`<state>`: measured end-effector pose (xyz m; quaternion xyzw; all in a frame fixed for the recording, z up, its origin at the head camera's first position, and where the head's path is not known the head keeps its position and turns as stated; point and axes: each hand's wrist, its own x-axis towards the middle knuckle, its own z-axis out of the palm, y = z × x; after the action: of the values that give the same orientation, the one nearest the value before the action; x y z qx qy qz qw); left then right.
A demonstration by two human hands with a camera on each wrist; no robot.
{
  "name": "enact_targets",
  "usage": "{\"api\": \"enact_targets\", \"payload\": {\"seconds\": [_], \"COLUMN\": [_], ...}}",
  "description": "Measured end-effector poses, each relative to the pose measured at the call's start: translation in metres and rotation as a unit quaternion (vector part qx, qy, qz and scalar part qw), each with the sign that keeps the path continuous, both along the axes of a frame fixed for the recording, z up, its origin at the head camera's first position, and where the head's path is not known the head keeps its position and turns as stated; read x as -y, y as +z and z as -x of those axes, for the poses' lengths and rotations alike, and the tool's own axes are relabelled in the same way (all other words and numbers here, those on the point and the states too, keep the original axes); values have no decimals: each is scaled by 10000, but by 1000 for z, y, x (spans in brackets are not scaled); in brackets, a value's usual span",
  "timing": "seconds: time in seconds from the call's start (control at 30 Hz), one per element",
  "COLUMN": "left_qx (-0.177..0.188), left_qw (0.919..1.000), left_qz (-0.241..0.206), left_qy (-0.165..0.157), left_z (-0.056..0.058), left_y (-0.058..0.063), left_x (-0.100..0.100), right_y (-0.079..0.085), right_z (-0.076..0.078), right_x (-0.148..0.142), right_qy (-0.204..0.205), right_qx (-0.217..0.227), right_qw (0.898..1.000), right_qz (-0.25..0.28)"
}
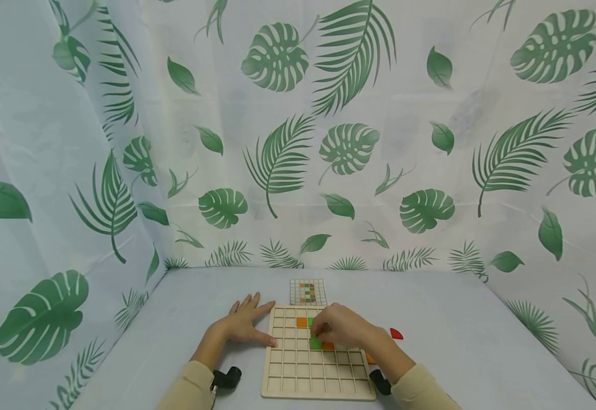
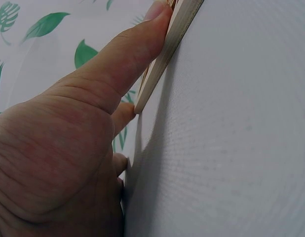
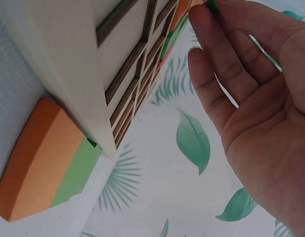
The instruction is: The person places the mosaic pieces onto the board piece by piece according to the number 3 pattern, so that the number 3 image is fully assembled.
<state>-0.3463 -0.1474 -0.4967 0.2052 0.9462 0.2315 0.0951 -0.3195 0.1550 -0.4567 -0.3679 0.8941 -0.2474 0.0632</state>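
At lower centre, the spread left hand (image 1: 247, 323) touches the grid board (image 1: 290, 371) at its left edge; the right hand (image 1: 343, 327) pinches a green piece (image 3: 211, 6) (mostly hidden).

Soft, even light fills the head view, brightening the printed curtain (image 1: 392, 114) and pale desk (image 1: 421, 304); the left side of the frame looks bluer. The left wrist view is dimmer and greyer, with a soft-edged shadow running down mid-frame beside the board (image 2: 179, 29). In the right wrist view, the curtain at lower right looks slightly hazy.
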Motion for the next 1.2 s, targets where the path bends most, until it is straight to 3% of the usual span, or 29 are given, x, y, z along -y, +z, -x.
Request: {"api": "enact_targets", "payload": {"seconds": [0.23,0.43,0.7,1.2], "left_qx": [-5,9,24,14], "left_qw": [9997,9996,10000,9999], "left_qz": [-245,-247,-47,-87], "left_qy": [-89,-99,-34,-102], "left_z": [1,6,0,-1], "left_y": [-3,-10,1,2], "left_x": [3,5,1,1], "right_y": [1,0,-1,1], "right_z": [-2,-3,-3,-6], "right_x": [0,-1,0,1], "right_qy": [16,100,80,103], "right_qx": [84,-132,-82,-55], "right_qw": [9999,9997,9995,9991], "right_qz": [-92,-162,-289,-398]}}
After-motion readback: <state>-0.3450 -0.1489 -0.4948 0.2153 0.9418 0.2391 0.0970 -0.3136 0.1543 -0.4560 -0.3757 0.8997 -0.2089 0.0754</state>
